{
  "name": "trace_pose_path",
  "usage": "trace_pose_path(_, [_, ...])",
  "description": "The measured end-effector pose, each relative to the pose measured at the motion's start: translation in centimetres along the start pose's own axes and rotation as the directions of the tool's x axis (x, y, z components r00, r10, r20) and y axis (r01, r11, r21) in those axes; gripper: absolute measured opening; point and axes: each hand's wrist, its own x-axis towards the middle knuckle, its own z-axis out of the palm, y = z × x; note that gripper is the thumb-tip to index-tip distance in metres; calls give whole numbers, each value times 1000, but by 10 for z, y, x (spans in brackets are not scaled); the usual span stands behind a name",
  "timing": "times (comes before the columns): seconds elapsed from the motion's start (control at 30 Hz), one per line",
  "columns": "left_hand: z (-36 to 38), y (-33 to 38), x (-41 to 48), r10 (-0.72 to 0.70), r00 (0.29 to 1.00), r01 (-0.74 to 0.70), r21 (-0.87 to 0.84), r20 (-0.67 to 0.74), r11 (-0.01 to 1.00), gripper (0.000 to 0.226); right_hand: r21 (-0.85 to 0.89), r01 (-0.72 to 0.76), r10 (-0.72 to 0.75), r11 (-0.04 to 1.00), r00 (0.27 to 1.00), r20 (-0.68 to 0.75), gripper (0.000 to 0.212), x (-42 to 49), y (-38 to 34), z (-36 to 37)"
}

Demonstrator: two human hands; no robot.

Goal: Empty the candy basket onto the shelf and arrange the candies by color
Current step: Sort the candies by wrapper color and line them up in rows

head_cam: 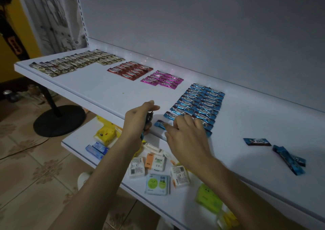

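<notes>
Along the back of the white shelf (98,88) the rows were laid out: gold candies (75,63) at the far left corner, then red candies (131,70), then pink candies (162,79), and the big block of blue candies (198,103) running from the back down to the front edge. The left hand (139,118) hung over the front edge with its fingers curled round a small bunch of held candies (148,118), dark and blue wrappers poking out. The right hand (186,134) was just beside it, fingers loosely spread and gripping nothing, the index fingertip touching the end of a single blue candy (159,124) lying at the front edge, next to the block's nearest row. It partly covered the block's front corner. Off to the right, well apart, a loose blue candy (257,141) lay flat, and crossed blue candies (288,159) sat beyond it. Below, the lower shelf (82,141) carried tissue packs (158,162).
</notes>
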Motion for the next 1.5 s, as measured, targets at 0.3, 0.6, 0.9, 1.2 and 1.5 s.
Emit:
trace_pose_path(0.3, [3,1,5,-9,1000,9,14,-15,1000,27,-43,-112,115,993,991,69,19,10,17,9])
trace_pose_path(0.6, [15,2,3,-82,996,87,-143,36,986,27,440,-211,227,873,974,17,35,6,16,-8])
trace_pose_path(0.9, [66,7,-13,-339,895,435,-730,289,527,27,822,-190,277,537,960,41,35,-22,14,-24])
trace_pose_path(1.2, [91,2,-21,-301,885,466,-677,356,569,35,784,-217,306,582,951,36,29,-29,36,-40])
trace_pose_path(1.5, [88,0,-33,-136,978,170,-224,160,959,35,901,-429,522,-67,755,398,22,-23,49,-63])
